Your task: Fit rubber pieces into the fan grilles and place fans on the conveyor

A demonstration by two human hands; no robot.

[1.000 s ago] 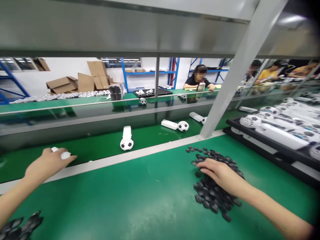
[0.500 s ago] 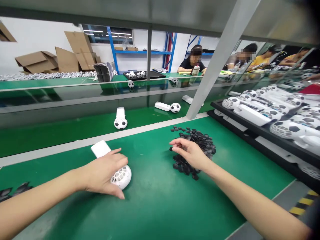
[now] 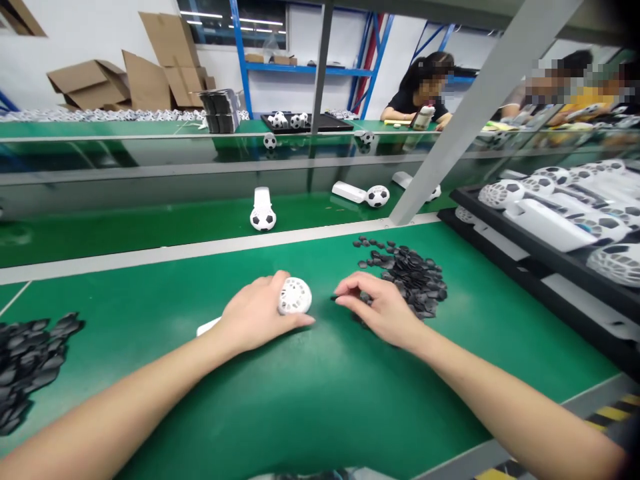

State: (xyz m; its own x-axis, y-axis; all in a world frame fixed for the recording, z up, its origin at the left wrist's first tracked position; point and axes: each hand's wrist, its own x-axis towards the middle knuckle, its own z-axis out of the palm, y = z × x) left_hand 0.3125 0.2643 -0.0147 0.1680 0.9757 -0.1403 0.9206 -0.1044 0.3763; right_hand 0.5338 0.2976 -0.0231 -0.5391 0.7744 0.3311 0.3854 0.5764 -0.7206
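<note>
My left hand [image 3: 257, 312] is wrapped over a white handheld fan, its round slotted head [image 3: 296, 296] showing between thumb and fingers. The end of its handle [image 3: 208, 327] sticks out on the left, under the wrist; the middle is hidden by the hand. Just right of the fan head, my right hand [image 3: 377, 303] pinches a small black piece [image 3: 335, 298] between thumb and fingertips, a short gap away from the fan. Behind that hand lies a heap of small black pieces [image 3: 415, 275] on the green tabletop [image 3: 320, 400].
Larger dark pieces [image 3: 35, 360] are piled at the left. Black trays [image 3: 500, 240] stacked with football-patterned fans stand at the right. A slanted metal post [image 3: 480, 113] rises beyond the table. Fans [image 3: 263, 213] lie on the green belt [image 3: 200, 230]. Co-workers sit across.
My left hand has carried the fan rightward and turned it, so the head's slotted face shows. My right hand keeps the black piece pinched and is now closer to the fan. The camera view has shifted.
</note>
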